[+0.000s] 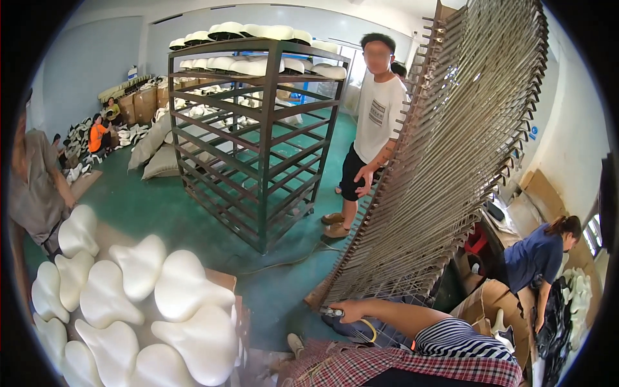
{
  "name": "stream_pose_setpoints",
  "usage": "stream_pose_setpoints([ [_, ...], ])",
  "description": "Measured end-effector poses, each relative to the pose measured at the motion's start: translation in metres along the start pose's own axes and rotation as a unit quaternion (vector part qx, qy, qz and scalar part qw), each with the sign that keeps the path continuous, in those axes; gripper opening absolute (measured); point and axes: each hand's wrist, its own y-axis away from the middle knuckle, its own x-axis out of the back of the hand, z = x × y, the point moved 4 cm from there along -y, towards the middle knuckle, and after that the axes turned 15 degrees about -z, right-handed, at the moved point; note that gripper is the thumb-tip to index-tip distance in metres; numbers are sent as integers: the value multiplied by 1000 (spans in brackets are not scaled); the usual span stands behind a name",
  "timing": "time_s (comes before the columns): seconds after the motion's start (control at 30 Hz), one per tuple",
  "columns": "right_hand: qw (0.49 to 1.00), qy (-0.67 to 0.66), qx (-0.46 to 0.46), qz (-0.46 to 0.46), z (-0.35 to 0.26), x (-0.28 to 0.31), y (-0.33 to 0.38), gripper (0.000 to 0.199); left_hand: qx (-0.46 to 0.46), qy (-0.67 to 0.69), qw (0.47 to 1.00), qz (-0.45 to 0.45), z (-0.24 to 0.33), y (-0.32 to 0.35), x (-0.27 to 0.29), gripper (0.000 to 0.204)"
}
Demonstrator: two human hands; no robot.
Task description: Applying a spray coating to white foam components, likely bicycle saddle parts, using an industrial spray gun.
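My right hand reaches leftward from a striped sleeve, its fingers closed around a small metal spray gun. A yellow hose curves just below that hand. The spray gun faces the white saddle-shaped foam pads, which lie close together at the lower left. A faint haze hangs around the nearest pads. Red plaid cloth covers my body at the lower edge. My left hand is out of view.
A dark metal rack holds more pads on its upper levels. To the right leans a tall frame of many thin rods. A person in a white shirt stands between them; others work at left and right. Sacks lie behind.
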Motion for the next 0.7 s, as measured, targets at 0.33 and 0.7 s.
stream_pose_setpoints([
  [0.33,998,42,50,9,-9,23,-29,72,-56,6,998,-2,41,35,35,55],
  [0.7,986,-27,160,26,37,51,-95,76,-134,-52,989,-33,47,31,5,57],
])
